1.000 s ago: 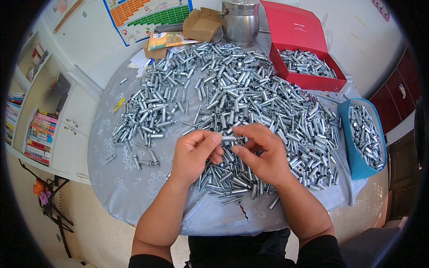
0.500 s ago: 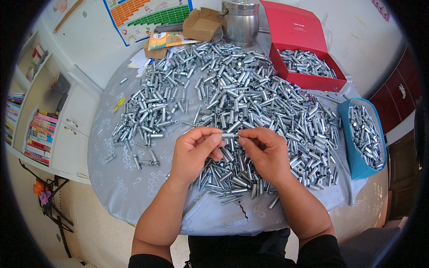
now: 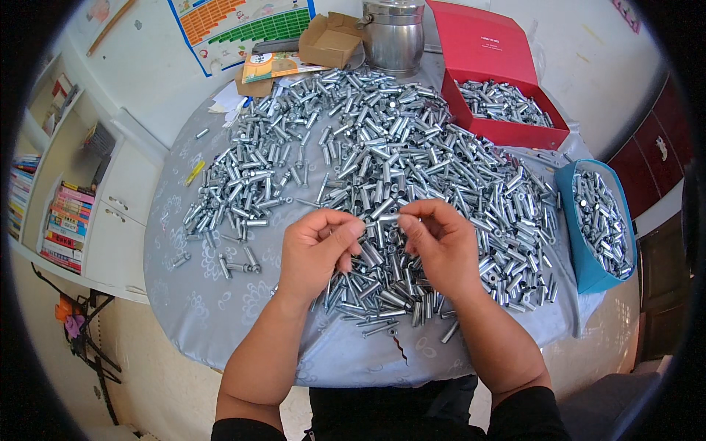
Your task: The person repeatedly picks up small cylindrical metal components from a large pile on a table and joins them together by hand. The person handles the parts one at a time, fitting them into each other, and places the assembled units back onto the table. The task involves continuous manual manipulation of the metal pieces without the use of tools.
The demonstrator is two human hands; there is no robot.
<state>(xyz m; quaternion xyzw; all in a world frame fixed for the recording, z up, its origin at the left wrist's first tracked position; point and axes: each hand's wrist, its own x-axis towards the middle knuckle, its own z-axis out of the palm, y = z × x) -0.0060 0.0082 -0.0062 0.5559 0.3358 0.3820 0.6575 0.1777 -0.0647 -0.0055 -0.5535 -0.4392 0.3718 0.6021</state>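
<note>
A big heap of silvery metal sleeves and bolts (image 3: pixel 412 165) spreads over the table in front of me. Above its near part, my left hand (image 3: pixel 321 246) is closed, thumb against forefinger; what it pinches, if anything, cannot be made out. A short gap away, my right hand (image 3: pixel 443 246) is also closed in a pinch. A small bright metal sleeve (image 3: pixel 386 217) shows by the right fingertips, but whether they grip it or it lies in the heap behind is unclear. Left of the heap, a looser group of bolts with sleeves (image 3: pixel 246 176) lies on the cloth.
A red box (image 3: pixel 507 136) with its lid up and a blue bin (image 3: pixel 588 275), both full of metal pieces, stand right. Behind are a steel pot (image 3: pixel 393 40) and cardboard box (image 3: pixel 331 44). A yellow tool (image 3: pixel 195 173) lies left on the grey tablecloth (image 3: pixel 198 294).
Both hands held a metal sleeve end to end between their fingertips. Now the fingertips have drawn apart, the right hand moving slightly right and the left slightly left.
</note>
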